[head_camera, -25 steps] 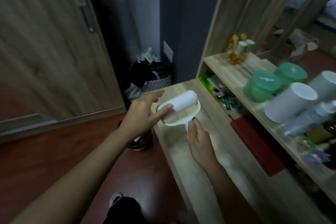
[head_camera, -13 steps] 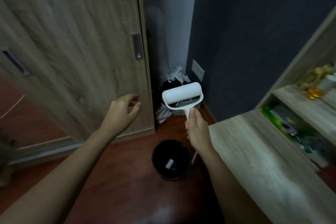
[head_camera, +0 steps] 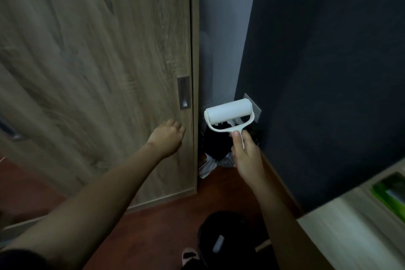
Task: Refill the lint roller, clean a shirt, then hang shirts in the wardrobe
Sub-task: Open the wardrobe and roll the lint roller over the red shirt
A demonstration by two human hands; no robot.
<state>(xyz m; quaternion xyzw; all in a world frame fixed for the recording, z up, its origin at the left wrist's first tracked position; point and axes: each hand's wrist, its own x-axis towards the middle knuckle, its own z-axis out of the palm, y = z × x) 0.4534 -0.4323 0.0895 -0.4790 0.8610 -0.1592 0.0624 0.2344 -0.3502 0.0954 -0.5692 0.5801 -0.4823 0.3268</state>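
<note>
A white lint roller (head_camera: 229,112) with a full white roll stands upright in the air, its thin handle gripped by my right hand (head_camera: 246,153). My left hand (head_camera: 167,136) is stretched toward the wooden wardrobe door (head_camera: 98,72), close to the door's right edge and just below its recessed dark handle (head_camera: 183,92). The fingers of that hand are curled and hold nothing. No shirt is in view.
A dark pile of laundry in a basket (head_camera: 215,149) fills the gap between the wardrobe and the dark wall (head_camera: 328,72). A black waste bin (head_camera: 221,239) with a white core inside stands on the red-brown floor. The wooden desk top (head_camera: 355,226) lies at lower right.
The view has swung left from the desk to the wardrobe. My right hand lifted the roller off the desk. My left hand let go of the roll and reached toward the door handle.
</note>
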